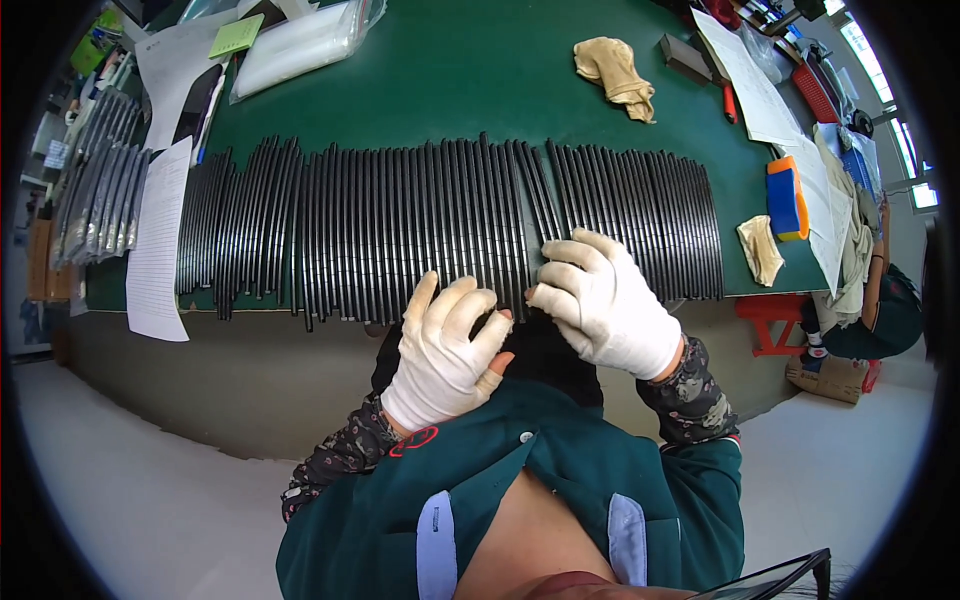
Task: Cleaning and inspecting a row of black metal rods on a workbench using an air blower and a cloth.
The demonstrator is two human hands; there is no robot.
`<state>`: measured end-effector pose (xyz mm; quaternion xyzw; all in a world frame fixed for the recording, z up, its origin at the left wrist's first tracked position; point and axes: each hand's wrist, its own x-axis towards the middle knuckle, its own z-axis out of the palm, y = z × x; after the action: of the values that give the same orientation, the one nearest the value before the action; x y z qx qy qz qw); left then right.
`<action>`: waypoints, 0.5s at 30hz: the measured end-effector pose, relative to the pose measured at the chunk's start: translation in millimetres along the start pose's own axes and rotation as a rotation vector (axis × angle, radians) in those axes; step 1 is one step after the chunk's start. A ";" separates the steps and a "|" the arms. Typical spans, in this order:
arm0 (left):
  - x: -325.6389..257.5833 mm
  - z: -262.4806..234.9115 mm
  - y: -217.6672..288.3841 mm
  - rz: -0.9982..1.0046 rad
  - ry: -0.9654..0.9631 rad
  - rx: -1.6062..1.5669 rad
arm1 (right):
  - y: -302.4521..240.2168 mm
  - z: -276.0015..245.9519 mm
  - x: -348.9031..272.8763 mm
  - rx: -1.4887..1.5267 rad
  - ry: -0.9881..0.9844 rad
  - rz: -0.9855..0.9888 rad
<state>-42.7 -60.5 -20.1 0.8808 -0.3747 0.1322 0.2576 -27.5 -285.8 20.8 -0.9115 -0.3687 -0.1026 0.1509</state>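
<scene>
Long row of thin black rods (420,220) lies side by side on the green table (480,80), spanning most of its width. Each rod's long axis runs away from the person, near ends at the table's front edge, far ends pointing to the back; the row fans slightly at both sides.

Left hand (445,350), white glove, fingers spread and loose, fingertips touching near ends of rods at the row's middle; grip released, nothing held. Right hand (605,300), white glove, fingers curled over near ends of rods just right of middle, pressing on them; cannot tell if it pinches one.

White paper sheet (160,240), tall rectangle, lies at the row's left end, hanging over the front edge. Clear plastic bag (300,45) at back left, small green note (236,36) beside it. Crumpled beige cloth (615,75) at back centre-right. Blue and orange block (786,197) near the right edge, another beige cloth (760,250) just in front of it. More white sheets (750,85) back right.
</scene>
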 end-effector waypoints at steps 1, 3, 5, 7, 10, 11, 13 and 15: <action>-0.3 -0.2 0.3 -0.003 0.002 0.000 | -0.9 0.9 1.4 0.000 -0.002 -0.003; -0.6 -0.1 1.0 -0.014 -0.006 -0.027 | -2.3 2.6 4.0 -0.018 -0.056 -0.005; -2.0 -0.2 0.1 -0.019 0.002 -0.028 | -3.4 -0.4 9.3 -0.002 -0.062 -0.010; -2.8 -0.9 -1.1 -0.029 0.013 -0.029 | -4.4 -0.5 13.1 0.019 -0.023 -0.034; -5.3 -1.0 -3.0 -0.053 0.058 -0.003 | -2.9 -0.2 13.8 0.009 -0.059 -0.042; -6.3 -0.6 -4.1 -0.055 0.061 -0.004 | -2.3 0.9 13.5 -0.005 -0.067 -0.036; -8.6 0.4 -5.9 -0.065 0.072 -0.009 | -3.8 3.2 15.0 0.000 -0.040 -0.038; -9.2 -0.4 -6.5 -0.069 0.058 -0.021 | -6.3 5.5 18.1 -0.020 -0.082 -0.034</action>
<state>-44.3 -51.1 -26.0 0.8862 -0.3379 0.1447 0.2820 -18.8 -268.0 22.3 -0.9100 -0.3887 -0.0715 0.1251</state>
